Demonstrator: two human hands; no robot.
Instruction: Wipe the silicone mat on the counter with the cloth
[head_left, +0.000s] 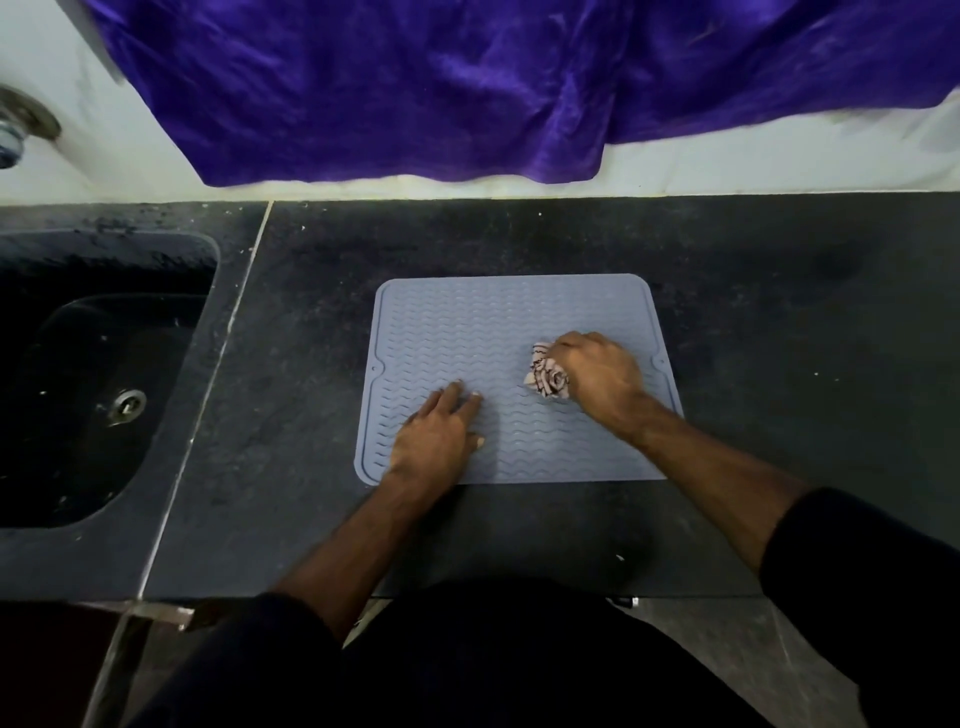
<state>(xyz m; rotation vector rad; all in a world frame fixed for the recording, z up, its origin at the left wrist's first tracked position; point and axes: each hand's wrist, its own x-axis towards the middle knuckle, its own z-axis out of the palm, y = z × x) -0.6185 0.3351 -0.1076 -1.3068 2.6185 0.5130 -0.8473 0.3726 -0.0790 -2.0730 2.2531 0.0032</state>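
A pale blue silicone mat (467, 327) with a wavy ribbed surface lies flat on the dark stone counter (753, 291). My right hand (597, 374) is shut on a crumpled white cloth (545, 379) with dark stripes, pressing it onto the right half of the mat. My left hand (439, 434) lies flat on the mat's near left part, fingers spread and holding nothing.
A black sink (98, 374) with a metal drain (127, 402) is set into the counter at the left. A purple fabric (467, 83) hangs over the white wall behind. A metal tap fitting (21, 124) sits at the far left. The counter's front edge is near my body.
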